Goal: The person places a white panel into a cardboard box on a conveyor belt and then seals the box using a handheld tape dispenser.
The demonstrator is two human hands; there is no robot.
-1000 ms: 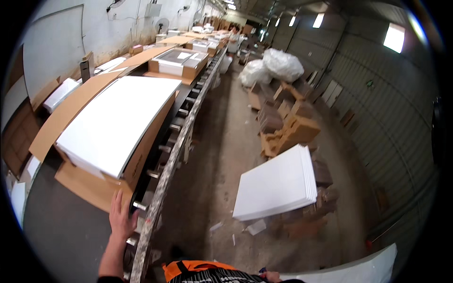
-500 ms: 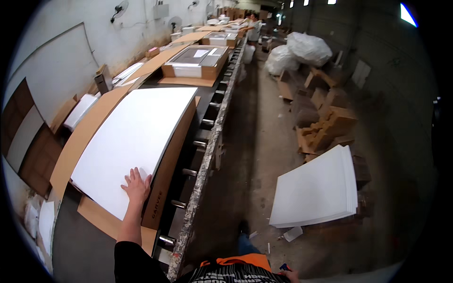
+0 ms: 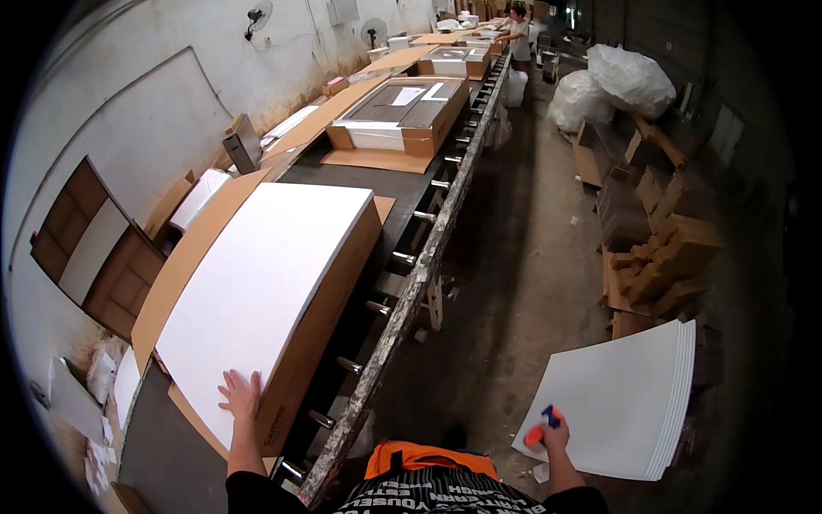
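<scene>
A large white sheet, foam-like in look, (image 3: pixel 265 265) lies over the top of a brown cardboard carton (image 3: pixel 321 325) on the conveyor line. My left hand (image 3: pixel 242 396) rests on the sheet's near right corner, its fingers spread. What is under the sheet is hidden. On my right side, my right hand (image 3: pixel 556 435) is closed around a small orange-and-blue hand tool (image 3: pixel 535 435), whose exact kind I cannot make out. It is held above a stack of white sheets (image 3: pixel 621 398) beside the line.
Further along the conveyor stands an open carton (image 3: pixel 432 137) with a dark panel inside. A metal rail with rollers (image 3: pixel 402 295) edges the line. Brown cardboard packing pieces (image 3: pixel 668 257) and white plastic bags (image 3: pixel 629 81) lie at the right. A person (image 3: pixel 518 38) stands far off.
My right hand has risen from the lower edge and reached out to the right with the orange-and-blue tool. My left hand stays on the white sheet. The whole view has shifted.
</scene>
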